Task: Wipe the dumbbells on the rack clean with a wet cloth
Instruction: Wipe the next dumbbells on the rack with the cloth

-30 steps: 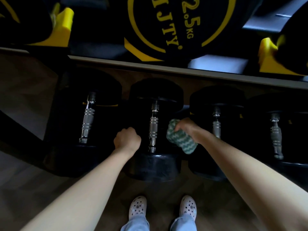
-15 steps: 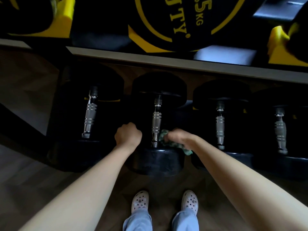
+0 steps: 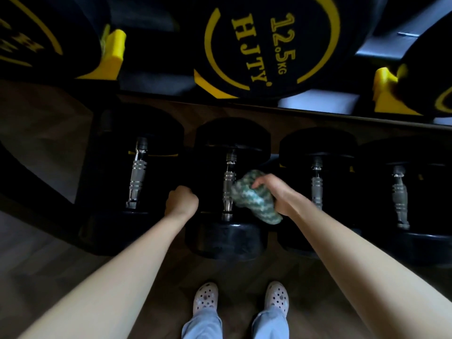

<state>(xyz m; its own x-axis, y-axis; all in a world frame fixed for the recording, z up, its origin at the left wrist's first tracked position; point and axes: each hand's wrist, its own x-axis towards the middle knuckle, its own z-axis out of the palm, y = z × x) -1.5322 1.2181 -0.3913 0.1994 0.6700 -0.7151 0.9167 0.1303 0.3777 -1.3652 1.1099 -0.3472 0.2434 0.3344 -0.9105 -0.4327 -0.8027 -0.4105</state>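
Several black dumbbells with steel handles lie side by side on the low rack shelf. The middle dumbbell is right in front of me. My right hand grips a bunched green-and-white cloth and holds it against the right side of that dumbbell's handle. My left hand is curled into a fist just left of the same handle, over the dark gap between dumbbells; nothing shows in it.
Neighbouring dumbbells lie to the left and right. Above, the upper shelf rail carries a large 12.5 kg dumbbell in yellow cradles. My feet in white clogs stand on the wooden floor.
My right hand has lifted the cloth from the near end of the middle handle up along its right side. The left fist has stayed where it was.
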